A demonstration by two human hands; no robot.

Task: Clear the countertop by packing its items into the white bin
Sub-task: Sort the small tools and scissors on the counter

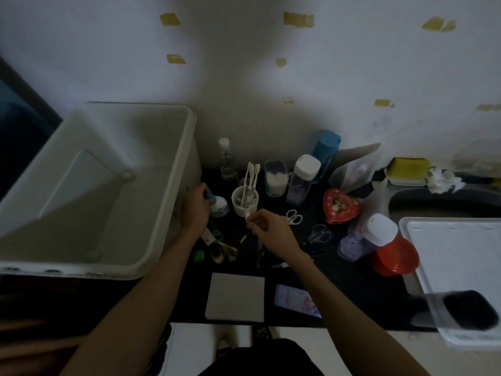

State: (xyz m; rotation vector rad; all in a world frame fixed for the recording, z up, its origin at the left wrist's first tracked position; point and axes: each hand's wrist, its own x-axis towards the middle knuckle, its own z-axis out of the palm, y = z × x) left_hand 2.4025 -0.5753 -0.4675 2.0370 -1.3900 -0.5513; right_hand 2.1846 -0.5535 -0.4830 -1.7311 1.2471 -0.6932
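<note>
Both hands curled: left hand (195, 206) round small teal-white bottle (218, 204), right hand (267, 229) pinching mug (244, 200) handle.

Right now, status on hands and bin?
Left hand holds teal-white bottle. Right hand pinches mug handle. Bin looks empty. Nothing in the way.
</note>
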